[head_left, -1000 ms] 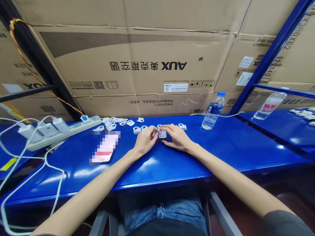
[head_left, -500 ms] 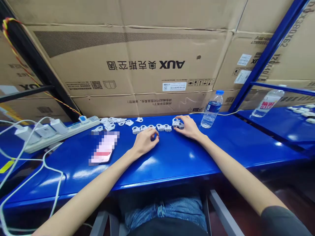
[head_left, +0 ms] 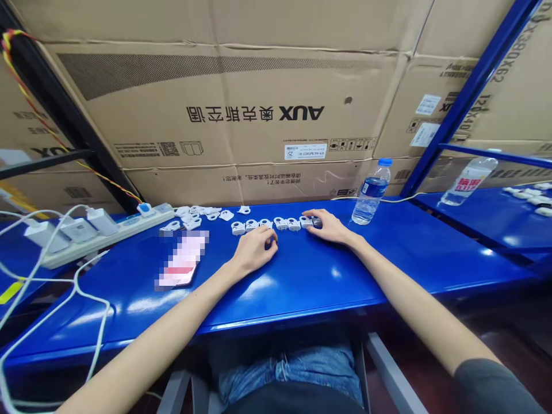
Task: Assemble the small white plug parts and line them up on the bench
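Note:
Small white plastic pieces, each with a round hole, stand in a row point(head_left: 294, 224) across the blue table. My right hand point(head_left: 330, 228) is at the right end of this row. Its thumb and fingers close on a white plastic piece point(head_left: 306, 222), which sits beside its neighbour in the row; another piece is partly covered by the fingers. My left hand point(head_left: 254, 251) rests on the table just in front of the row's left half, fingers curled inward and thumb close to the forefinger. I see nothing in it, and its fingers partly hide the row.
More white pieces point(head_left: 190, 217) lie loose at the back left. A blurred pink phone-like item point(head_left: 183, 261) lies left of my left hand. A power strip point(head_left: 125, 231) with chargers and cables fills the left side. A water bottle point(head_left: 371, 192) stands right of my right hand, before cardboard boxes point(head_left: 259, 80).
My right hand has lowered the white piece it held tilted up and set it into line at the row's right end. My left hand has barely moved.

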Action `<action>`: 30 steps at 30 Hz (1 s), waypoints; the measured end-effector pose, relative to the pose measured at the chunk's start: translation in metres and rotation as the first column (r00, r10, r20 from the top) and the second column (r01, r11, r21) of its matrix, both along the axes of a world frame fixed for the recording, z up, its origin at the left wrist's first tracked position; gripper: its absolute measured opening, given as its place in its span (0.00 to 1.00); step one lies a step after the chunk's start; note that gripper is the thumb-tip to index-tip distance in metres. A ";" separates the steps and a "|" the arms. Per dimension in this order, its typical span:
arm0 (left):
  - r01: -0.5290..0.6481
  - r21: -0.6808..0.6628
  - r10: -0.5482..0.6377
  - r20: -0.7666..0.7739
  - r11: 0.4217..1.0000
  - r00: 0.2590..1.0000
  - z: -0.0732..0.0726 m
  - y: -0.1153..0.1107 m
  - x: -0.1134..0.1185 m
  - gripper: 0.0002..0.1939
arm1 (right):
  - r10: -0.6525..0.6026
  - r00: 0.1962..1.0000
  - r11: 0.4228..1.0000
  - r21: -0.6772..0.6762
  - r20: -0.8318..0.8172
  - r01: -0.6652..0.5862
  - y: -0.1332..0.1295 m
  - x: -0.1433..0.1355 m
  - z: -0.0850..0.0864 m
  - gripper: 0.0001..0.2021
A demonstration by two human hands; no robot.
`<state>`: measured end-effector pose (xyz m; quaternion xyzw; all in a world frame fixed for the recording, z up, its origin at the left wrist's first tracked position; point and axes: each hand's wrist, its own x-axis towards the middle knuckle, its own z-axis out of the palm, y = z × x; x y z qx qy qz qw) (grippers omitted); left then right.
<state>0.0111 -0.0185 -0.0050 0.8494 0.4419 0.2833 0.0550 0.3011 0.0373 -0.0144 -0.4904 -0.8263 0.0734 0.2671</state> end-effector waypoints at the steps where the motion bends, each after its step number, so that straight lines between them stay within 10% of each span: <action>1: -0.007 0.001 0.007 0.001 1.000 1.000 0.000 0.000 0.000 0.06 | -0.001 1.000 1.000 0.005 0.003 0.001 0.000 -0.001 0.000 0.22; 30: -0.067 -0.002 0.065 0.249 0.998 0.966 0.000 0.004 0.002 0.03 | 0.227 0.973 0.929 0.290 0.040 -0.229 -0.040 -0.062 0.017 0.27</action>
